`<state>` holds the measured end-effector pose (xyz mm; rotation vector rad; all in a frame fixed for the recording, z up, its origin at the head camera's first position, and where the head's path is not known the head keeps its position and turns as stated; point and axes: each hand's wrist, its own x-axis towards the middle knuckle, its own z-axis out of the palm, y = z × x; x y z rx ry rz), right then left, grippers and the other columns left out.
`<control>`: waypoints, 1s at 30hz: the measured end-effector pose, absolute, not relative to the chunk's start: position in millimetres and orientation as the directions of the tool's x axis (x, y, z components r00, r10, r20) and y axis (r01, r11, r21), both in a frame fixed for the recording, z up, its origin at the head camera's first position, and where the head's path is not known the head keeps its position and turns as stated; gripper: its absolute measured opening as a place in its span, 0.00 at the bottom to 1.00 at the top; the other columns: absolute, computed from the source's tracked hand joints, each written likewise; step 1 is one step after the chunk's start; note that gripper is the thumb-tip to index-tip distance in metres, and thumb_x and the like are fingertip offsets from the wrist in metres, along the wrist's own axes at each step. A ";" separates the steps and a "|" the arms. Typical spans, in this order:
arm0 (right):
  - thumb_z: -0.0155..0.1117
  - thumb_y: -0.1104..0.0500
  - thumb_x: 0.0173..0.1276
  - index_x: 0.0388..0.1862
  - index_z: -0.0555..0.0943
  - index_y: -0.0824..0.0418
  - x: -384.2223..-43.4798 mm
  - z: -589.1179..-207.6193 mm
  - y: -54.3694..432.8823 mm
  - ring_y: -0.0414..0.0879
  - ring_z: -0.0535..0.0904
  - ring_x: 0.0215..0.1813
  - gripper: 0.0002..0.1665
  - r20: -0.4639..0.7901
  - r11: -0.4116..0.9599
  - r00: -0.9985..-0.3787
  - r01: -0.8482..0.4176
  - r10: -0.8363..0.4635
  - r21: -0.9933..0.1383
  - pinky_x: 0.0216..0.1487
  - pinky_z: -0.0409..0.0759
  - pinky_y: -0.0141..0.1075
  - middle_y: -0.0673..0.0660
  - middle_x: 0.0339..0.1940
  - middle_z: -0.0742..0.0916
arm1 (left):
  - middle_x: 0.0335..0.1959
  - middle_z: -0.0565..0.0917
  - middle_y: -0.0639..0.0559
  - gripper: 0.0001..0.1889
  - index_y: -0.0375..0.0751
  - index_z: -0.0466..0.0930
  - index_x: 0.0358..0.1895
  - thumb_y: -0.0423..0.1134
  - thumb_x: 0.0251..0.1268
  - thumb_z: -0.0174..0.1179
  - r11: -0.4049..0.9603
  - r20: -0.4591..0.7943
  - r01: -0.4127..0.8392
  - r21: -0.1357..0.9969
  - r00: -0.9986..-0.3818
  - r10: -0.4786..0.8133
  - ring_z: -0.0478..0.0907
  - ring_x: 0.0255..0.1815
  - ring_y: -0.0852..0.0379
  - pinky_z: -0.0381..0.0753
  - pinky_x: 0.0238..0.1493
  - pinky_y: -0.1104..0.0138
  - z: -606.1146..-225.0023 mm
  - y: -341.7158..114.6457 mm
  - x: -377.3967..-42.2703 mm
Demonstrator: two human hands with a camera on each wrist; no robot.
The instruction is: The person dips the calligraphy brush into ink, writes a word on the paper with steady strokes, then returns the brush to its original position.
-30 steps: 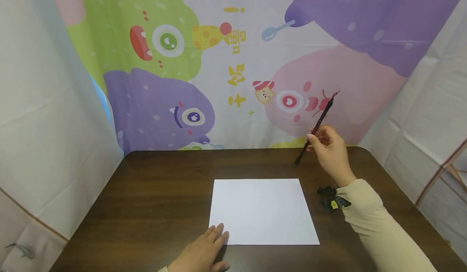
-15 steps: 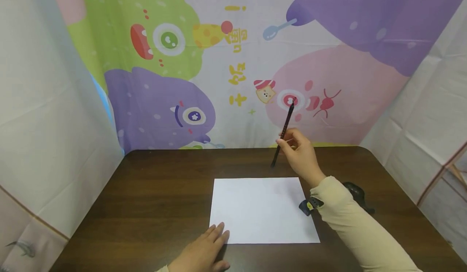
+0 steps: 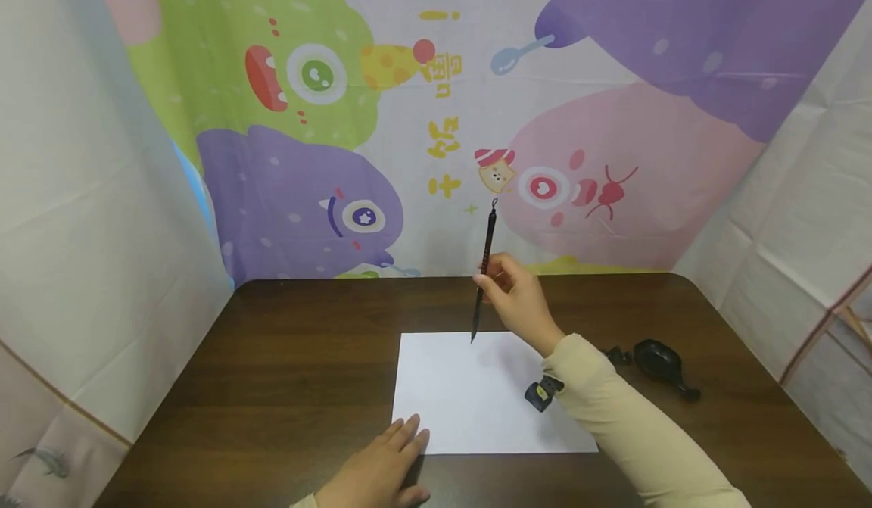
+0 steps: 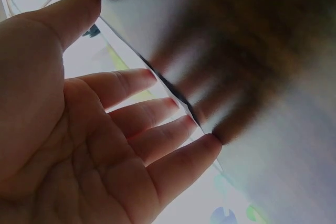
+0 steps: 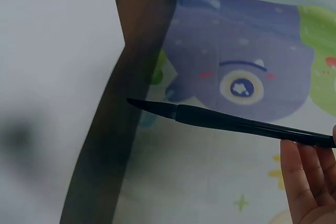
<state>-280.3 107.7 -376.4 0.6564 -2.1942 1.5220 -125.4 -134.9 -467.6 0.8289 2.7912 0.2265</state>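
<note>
My right hand (image 3: 521,296) pinches a black writing brush (image 3: 486,258) about the middle of its handle, with thumb and fingertips. The brush stands nearly upright, its dark pointed tip overlapping the far edge of a white sheet of paper (image 3: 470,402) in the head view. In the right wrist view the brush (image 5: 226,119) shows a tapered dark tip pointing toward the paper (image 5: 58,51). My left hand (image 3: 381,462) lies with extended fingers on the near left corner of the sheet. The left wrist view shows the left hand's palm (image 4: 105,145) and its fingertips at the paper's edge.
A black, rounded object with a short handle-like end (image 3: 659,363) lies on the brown wooden table (image 3: 286,372) to the right of the paper. A small wrist camera (image 3: 543,393) hangs at my right cuff. A cartoon-printed curtain (image 3: 436,250) hangs behind the table.
My right hand has carried the brush leftward, from beyond the paper's right side to its far edge, and the brush is more upright. My left hand stays in place.
</note>
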 end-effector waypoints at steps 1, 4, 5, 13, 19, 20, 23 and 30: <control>0.66 0.62 0.67 0.43 0.79 0.63 -280.0 -377.8 105.2 0.49 0.83 0.30 0.08 0.552 0.299 -0.818 -0.574 -0.164 -0.762 0.34 0.87 0.44 0.62 0.34 0.85 | 0.73 0.67 0.40 0.39 0.42 0.69 0.70 0.61 0.60 0.62 0.829 -0.169 0.518 0.208 -0.816 0.553 0.67 0.71 0.38 0.78 0.59 0.45 -467.6 -134.7 -125.6; 0.65 0.61 0.67 0.43 0.79 0.63 -279.5 -381.1 98.8 0.51 0.84 0.32 0.09 0.532 0.301 -0.826 -0.563 -0.186 -0.769 0.35 0.87 0.41 0.62 0.35 0.86 | 0.74 0.67 0.41 0.39 0.43 0.69 0.70 0.61 0.60 0.62 0.834 -0.185 0.511 0.211 -0.817 0.547 0.67 0.72 0.38 0.78 0.59 0.44 -467.1 -133.7 -126.6; 0.65 0.61 0.68 0.44 0.79 0.63 -279.7 -382.1 97.0 0.52 0.85 0.33 0.09 0.528 0.302 -0.828 -0.561 -0.190 -0.771 0.35 0.87 0.41 0.63 0.35 0.86 | 0.74 0.66 0.41 0.39 0.43 0.69 0.70 0.61 0.60 0.62 0.836 -0.192 0.506 0.213 -0.817 0.544 0.67 0.72 0.38 0.77 0.59 0.44 -466.8 -133.5 -126.8; 0.65 0.62 0.67 0.43 0.79 0.66 -278.6 -385.5 85.8 0.53 0.85 0.33 0.09 0.512 0.325 -0.836 -0.549 -0.198 -0.770 0.33 0.85 0.31 0.63 0.34 0.86 | 0.73 0.67 0.41 0.39 0.43 0.69 0.70 0.61 0.60 0.62 0.835 -0.177 0.508 0.213 -0.820 0.544 0.67 0.72 0.38 0.78 0.59 0.44 -467.0 -134.2 -126.5; 0.65 0.62 0.68 0.42 0.79 0.65 -279.9 -390.7 81.1 0.51 0.84 0.31 0.08 0.531 0.321 -0.821 -0.572 -0.212 -0.755 0.33 0.85 0.30 0.61 0.33 0.87 | 0.74 0.67 0.41 0.39 0.43 0.69 0.70 0.61 0.59 0.63 0.842 -0.190 0.496 0.212 -0.824 0.533 0.67 0.72 0.39 0.78 0.59 0.44 -467.2 -133.3 -127.1; 0.65 0.62 0.68 0.42 0.79 0.65 -280.2 -391.4 80.4 0.52 0.84 0.32 0.08 0.531 0.321 -0.820 -0.572 -0.215 -0.754 0.33 0.85 0.31 0.62 0.33 0.87 | 0.74 0.67 0.41 0.39 0.44 0.69 0.70 0.61 0.59 0.63 0.843 -0.192 0.495 0.212 -0.825 0.532 0.67 0.72 0.39 0.78 0.59 0.44 -467.3 -133.0 -127.2; 0.65 0.62 0.68 0.42 0.79 0.66 -280.5 -392.7 78.0 0.53 0.85 0.32 0.08 0.531 0.319 -0.819 -0.574 -0.219 -0.754 0.33 0.85 0.30 0.62 0.34 0.87 | 0.74 0.67 0.41 0.39 0.43 0.69 0.70 0.61 0.59 0.63 0.842 -0.193 0.495 0.212 -0.824 0.533 0.67 0.71 0.38 0.77 0.60 0.44 -467.2 -132.6 -127.2; 0.65 0.61 0.68 0.43 0.79 0.65 -280.4 -395.9 71.6 0.49 0.85 0.32 0.09 0.534 0.326 -0.816 -0.578 -0.221 -0.748 0.34 0.85 0.30 0.60 0.35 0.87 | 0.73 0.67 0.40 0.39 0.43 0.69 0.70 0.60 0.59 0.63 0.840 -0.193 0.499 0.211 -0.821 0.537 0.67 0.71 0.38 0.76 0.61 0.45 -466.6 -132.6 -127.8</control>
